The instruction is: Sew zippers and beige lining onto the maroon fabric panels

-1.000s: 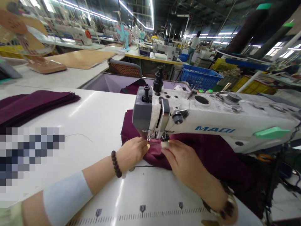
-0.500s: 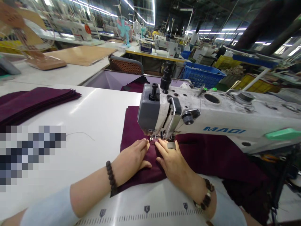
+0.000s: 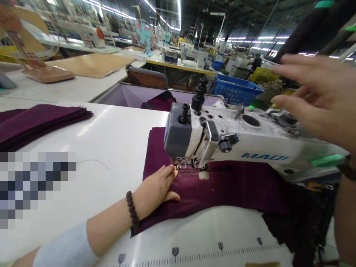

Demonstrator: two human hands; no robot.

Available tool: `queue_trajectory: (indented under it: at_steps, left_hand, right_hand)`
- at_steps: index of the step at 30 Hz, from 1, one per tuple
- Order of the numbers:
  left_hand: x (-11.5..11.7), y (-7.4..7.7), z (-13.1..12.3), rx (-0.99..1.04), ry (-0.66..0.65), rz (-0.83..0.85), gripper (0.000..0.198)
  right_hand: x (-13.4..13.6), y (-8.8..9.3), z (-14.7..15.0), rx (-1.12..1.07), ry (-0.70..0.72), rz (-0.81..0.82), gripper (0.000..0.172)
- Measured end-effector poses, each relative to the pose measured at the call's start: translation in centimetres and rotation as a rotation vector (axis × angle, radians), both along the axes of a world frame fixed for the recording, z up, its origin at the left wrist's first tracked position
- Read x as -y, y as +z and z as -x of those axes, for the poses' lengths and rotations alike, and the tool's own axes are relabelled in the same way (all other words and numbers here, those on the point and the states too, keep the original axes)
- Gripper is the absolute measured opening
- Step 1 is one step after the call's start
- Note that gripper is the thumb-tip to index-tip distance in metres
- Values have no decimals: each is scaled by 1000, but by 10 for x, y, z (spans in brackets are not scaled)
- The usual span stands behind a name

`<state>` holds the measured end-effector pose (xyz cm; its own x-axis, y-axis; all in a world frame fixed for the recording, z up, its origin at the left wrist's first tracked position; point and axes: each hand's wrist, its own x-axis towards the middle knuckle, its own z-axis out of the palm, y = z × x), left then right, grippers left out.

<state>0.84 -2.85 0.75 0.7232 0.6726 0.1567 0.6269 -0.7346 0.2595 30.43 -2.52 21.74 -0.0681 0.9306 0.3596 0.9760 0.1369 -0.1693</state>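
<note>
My left hand lies flat with fingers stretched on the maroon fabric, its fingertips just left of the presser foot of the white sewing machine. The fabric is spread flat under the machine head and hangs off the table's right side. My right hand is raised in the air above the machine's arm at the right, fingers spread and holding nothing, slightly blurred by motion.
A stack of maroon cut pieces lies at the far left of the white table. A ruler scale runs along the front edge. Behind stand a blue basket, a chair, fans and other sewing stations.
My right hand has lifted off the fabric and risen up to the right above the machine. The fabric has been flattened out, and my left hand stays pressed on it.
</note>
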Motion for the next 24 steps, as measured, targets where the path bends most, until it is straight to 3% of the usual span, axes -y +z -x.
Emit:
queue_trajectory:
  at_steps: [4,9,11,13,15,16,19,22,24]
  left_hand:
    - [-1,-1,1,9,-19,-10,62]
    - [-2,2,1,-33,-16,12,62]
    - [-2,2,1,-37,-21,10,61]
    - [-3,1,2,-35,-21,0,60]
    - [-3,-1,2,-31,-22,-16,59]
    - [-4,-2,2,-29,-24,-26,60]
    - [-4,-4,3,-30,-33,-43,60]
    - [-4,-3,3,-37,-28,-42,61]
    - [-3,-2,3,-43,-23,-46,62]
  right_hand:
    - [-30,6,12,323,-146,18,18]
    - [-26,7,14,246,-119,-242,33]
    - [-32,7,15,158,-39,-129,49]
    - [-41,7,17,113,50,115,58]
    - [-48,7,21,104,67,267,52]
    - [-51,8,23,76,63,265,47]
    - [-52,10,31,-247,92,152,45]
    - [-48,16,38,-669,139,275,51]
    - [-42,19,43,-823,164,369,53]
